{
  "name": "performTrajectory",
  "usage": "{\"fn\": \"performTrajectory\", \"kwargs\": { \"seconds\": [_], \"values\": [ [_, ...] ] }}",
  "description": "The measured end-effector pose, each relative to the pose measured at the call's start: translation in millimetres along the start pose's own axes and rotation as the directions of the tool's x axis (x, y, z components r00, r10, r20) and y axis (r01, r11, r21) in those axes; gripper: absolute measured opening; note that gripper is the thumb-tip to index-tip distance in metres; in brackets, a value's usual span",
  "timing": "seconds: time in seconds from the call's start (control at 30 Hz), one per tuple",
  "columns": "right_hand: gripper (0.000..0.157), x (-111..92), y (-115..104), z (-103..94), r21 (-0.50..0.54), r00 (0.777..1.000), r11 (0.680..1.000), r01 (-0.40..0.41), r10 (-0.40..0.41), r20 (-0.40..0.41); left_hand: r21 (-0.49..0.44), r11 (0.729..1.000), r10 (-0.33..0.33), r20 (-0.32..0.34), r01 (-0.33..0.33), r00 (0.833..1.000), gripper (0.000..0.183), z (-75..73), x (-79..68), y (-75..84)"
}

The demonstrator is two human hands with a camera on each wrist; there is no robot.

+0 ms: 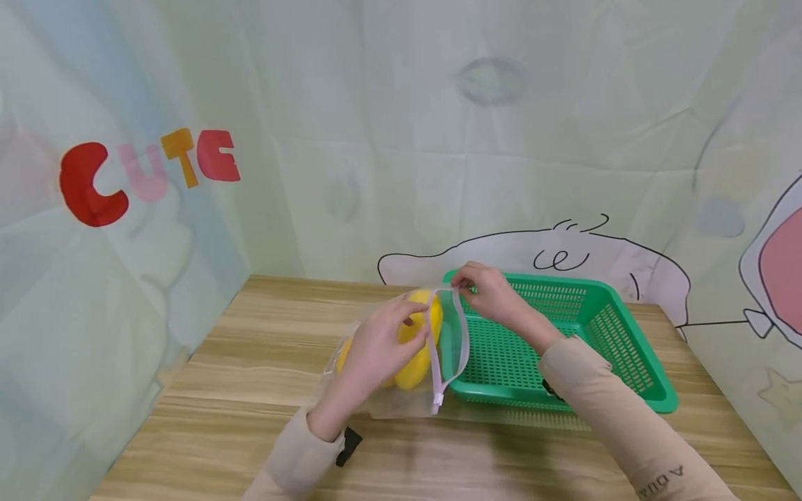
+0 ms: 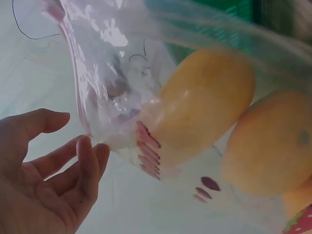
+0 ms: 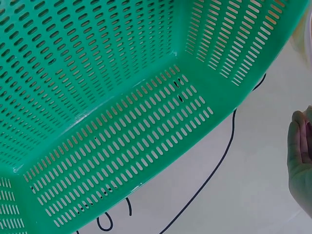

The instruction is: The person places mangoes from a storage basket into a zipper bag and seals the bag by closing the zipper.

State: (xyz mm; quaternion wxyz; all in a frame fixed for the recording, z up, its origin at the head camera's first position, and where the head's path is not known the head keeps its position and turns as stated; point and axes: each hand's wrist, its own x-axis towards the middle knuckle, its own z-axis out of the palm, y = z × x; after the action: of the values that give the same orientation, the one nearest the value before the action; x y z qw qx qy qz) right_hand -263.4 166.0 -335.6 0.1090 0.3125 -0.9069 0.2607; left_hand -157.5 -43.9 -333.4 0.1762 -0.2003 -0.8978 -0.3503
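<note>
A clear zip bag (image 1: 432, 396) with a pale pink slider closure is held up over the table, its mouth spread apart toward the basket. Inside it are several yellow mangoes (image 2: 204, 102), seen through the plastic. My right hand (image 1: 491, 296) pinches the far corner of the bag's mouth; in the right wrist view that hand (image 3: 302, 156) shows only at the edge. Against the bag's near side is my left hand (image 1: 382, 341), its thumb and fingers apart. In the left wrist view the left hand's fingertips (image 2: 100, 151) touch the bag's edge.
A green perforated basket (image 1: 642, 355) stands on the wooden table (image 1: 219, 390), right beside the bag's mouth and under the right forearm. Printed cloth walls (image 1: 313, 174) enclose the table at the back and both sides.
</note>
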Motion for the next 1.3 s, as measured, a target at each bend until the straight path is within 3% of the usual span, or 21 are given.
{"fn": "performTrajectory", "kwargs": {
  "seconds": [0.33, 0.67, 0.83, 0.93, 1.07, 1.3],
  "values": [
    [0.012, -0.1, 1.7, 0.1, 0.006, 1.0, 1.0, -0.02, 0.02, -0.005, 0.02, 1.0, -0.018, 0.021, 0.017, 1.0, 0.032, 8.2, -37.3, 1.9],
    [0.011, 0.4, -0.1, -0.1, 0.024, 0.999, 0.999, -0.027, 0.027, -0.018, 0.017, 0.998, 0.056, 0.018, -0.056, 0.998, 0.034, 24.6, -71.2, 7.6],
    [0.011, 1.2, -0.7, -0.1, 0.027, 0.999, 0.999, -0.033, 0.034, -0.018, 0.015, 0.999, 0.04, 0.002, -0.04, 0.999, 0.033, 29.0, -78.6, 11.7],
    [0.011, 1.9, -0.7, -0.1, 0.023, 0.999, 0.999, -0.037, 0.037, -0.02, 0.008, 0.999, 0.042, -0.004, -0.042, 0.999, 0.042, 29.5, -81.5, 13.0],
    [0.011, 2.5, -0.4, -0.2, 0.019, 0.999, 0.999, -0.044, 0.045, -0.021, 0.039, 0.995, 0.095, -0.029, -0.093, 0.995, 0.051, 31.2, -86.1, 13.2],
    [0.01, 2.6, 1.1, 1.6, 0.026, 0.999, 0.999, -0.041, 0.041, -0.022, 0.157, 0.969, 0.209, -0.104, -0.191, 0.972, 0.048, 34.8, -91.1, 13.6]
  ]
}}
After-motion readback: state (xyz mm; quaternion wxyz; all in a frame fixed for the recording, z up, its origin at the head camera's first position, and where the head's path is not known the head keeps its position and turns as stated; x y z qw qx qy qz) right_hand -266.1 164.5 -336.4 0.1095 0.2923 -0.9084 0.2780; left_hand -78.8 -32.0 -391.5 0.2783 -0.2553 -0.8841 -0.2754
